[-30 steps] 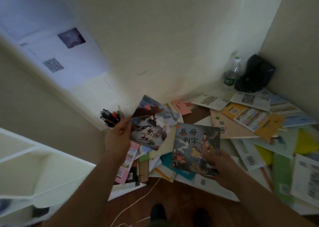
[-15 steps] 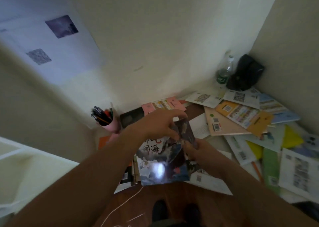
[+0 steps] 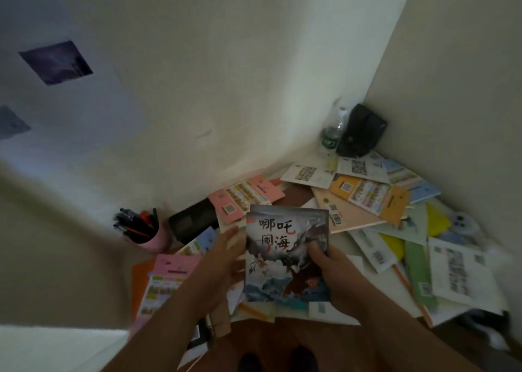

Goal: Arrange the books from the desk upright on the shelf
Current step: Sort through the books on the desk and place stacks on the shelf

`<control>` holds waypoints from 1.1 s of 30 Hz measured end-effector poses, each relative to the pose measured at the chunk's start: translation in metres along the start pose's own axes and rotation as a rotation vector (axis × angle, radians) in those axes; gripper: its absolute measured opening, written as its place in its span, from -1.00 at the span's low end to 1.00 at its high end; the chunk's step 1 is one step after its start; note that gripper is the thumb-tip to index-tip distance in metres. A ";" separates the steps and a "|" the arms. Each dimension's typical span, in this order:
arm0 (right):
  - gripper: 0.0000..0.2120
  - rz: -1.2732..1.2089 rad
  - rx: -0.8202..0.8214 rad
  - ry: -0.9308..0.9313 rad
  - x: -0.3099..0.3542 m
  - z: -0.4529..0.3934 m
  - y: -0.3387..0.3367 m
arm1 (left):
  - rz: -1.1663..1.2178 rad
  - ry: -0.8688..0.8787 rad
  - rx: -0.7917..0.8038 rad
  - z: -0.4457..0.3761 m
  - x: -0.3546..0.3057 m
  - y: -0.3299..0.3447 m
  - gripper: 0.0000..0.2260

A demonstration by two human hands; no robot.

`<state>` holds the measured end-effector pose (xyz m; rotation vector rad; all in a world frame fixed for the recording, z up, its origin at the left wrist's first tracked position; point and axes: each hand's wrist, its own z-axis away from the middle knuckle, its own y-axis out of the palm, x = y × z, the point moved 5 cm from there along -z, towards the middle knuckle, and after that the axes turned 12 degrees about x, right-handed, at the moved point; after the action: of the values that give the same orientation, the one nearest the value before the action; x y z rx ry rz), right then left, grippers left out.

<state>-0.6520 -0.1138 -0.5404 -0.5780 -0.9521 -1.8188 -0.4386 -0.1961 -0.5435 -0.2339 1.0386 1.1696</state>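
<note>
A: What's the layout?

B: The bench [image 3: 293, 195] is buried under loose books [image 3: 367, 193]. Above that heap both hands carry a picture book [image 3: 286, 255], cover up. The right hand [image 3: 337, 272] grips its right edge, thumb on the cover; the left hand [image 3: 219, 258] rests straight-fingered against the left edge.

A: How to shelve it well?

B: I'd square whatever sits beneath, turn the spine outward, and stand it vertical against a support.

A: Anything unclear?

B: The shelf is barely visible, only a pale blurred corner at lower left. Whether a second book lies underneath is hidden.
</note>
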 end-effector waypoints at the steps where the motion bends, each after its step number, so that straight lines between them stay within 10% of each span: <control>1: -0.72 -0.016 -0.012 0.012 -0.002 -0.002 0.003 | 0.051 -0.024 0.096 0.003 0.008 0.004 -0.51; 10: -0.57 0.238 0.099 0.105 -0.004 -0.028 0.009 | 0.015 -0.045 0.062 0.005 0.025 -0.012 -0.60; 14: -0.87 0.702 -0.071 -0.033 0.054 -0.065 -0.036 | 0.065 0.016 -0.059 0.001 0.006 -0.014 -0.68; 24: -0.63 1.736 -0.194 -0.119 0.146 -0.196 -0.121 | 0.260 0.130 -0.333 0.006 -0.007 0.029 -0.77; 30: -0.83 2.057 -0.126 -0.170 0.137 -0.224 -0.132 | 0.346 0.115 -0.421 0.015 0.002 0.046 -0.80; 33: -0.82 1.801 -0.149 -0.339 0.142 -0.215 -0.136 | 0.419 0.112 -0.473 0.016 0.016 0.045 -0.78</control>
<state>-0.8296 -0.3334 -0.6096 -1.2627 -0.1605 -0.1428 -0.4671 -0.1570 -0.5317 -0.4727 0.9181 1.7978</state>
